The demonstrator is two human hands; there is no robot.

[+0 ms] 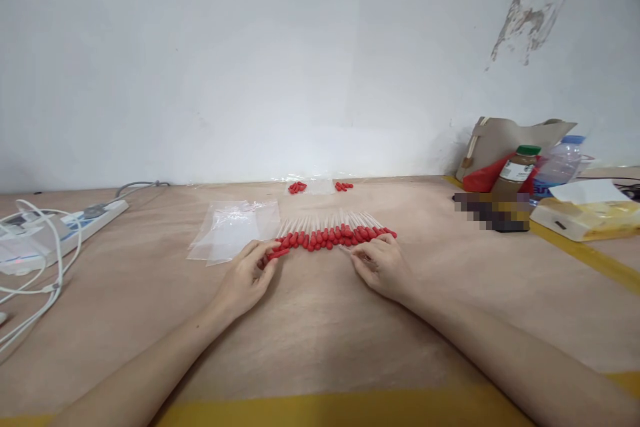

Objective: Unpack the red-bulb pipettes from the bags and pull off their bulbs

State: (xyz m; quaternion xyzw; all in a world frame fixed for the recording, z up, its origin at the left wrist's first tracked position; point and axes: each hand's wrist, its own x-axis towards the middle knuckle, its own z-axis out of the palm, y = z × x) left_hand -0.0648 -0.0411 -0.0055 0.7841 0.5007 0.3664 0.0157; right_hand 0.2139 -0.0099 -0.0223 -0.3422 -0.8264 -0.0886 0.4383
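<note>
Red-bulb droppers (pixel 333 235) lie in a row between your grips, stems pointing away. Your left grip (pixel 249 279) pinches the end dropper (pixel 278 253), which lies crosswise. Can't tell what your right grip (pixel 383 267) holds.

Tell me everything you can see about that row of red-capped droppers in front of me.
The row of droppers lies flat on the tan table, side by side and touching. Each looks like a thin clear tube with a red, rubbery bulb; bulbs face the person, tubes fan toward the wall. The left hand has its fingers on the endmost bulb, which sits askew; the right hand rests at the other end. Clear bags lie just to its left.
</note>
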